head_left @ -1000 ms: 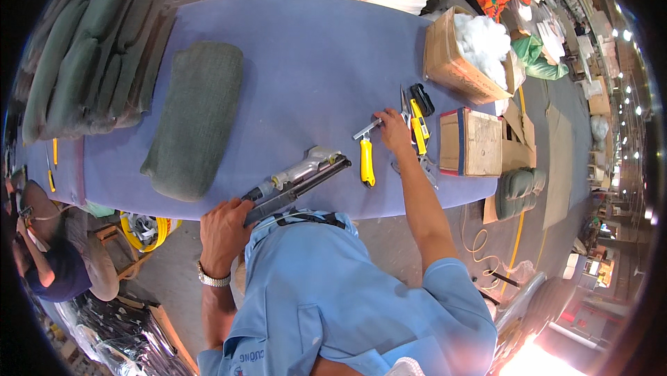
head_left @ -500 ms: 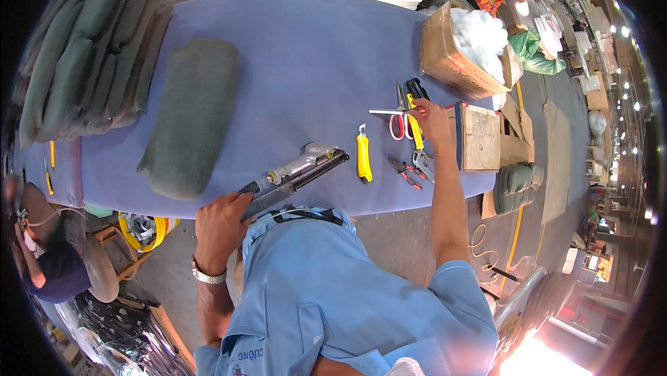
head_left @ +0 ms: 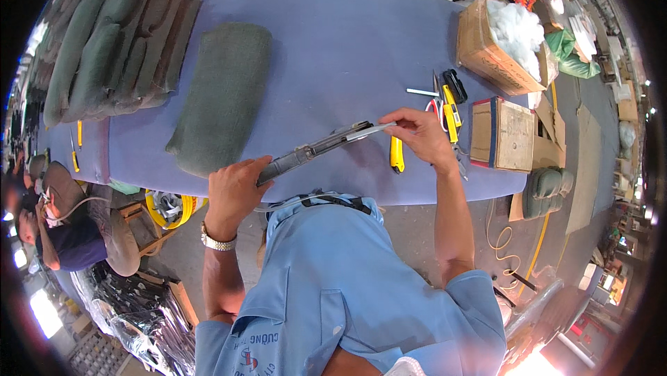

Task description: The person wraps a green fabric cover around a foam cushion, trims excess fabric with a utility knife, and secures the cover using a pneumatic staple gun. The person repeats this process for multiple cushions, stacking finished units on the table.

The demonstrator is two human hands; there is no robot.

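Left hand: closed round the dark handle end of a long grey metal staple gun, which lies slanted just above the near table edge.
Right hand: fingertips pinch a thin bright metal strip at the gun's far end; a narrow grip, holding that strip only.
Step in hand (judged): the strip is being fed into the gun's nose.
Doing it well: keep the handle grip firm and the body flat; hold the strip in line with the gun's length; slide it, don't force it; keep fingers off the nose.
Just right of the right grip: yellow-handled utility knife, scissors and small tools, a closed brown cardboard box.
Beyond that: open carton of white stuffing.
Left of the left grip, well apart: dark green padded cushion; a stack of the same further left.
Surface: long table covered in blue-violet cloth.
Room: workshop floor, stacked white foam at the far edge, another person seated low to the left.
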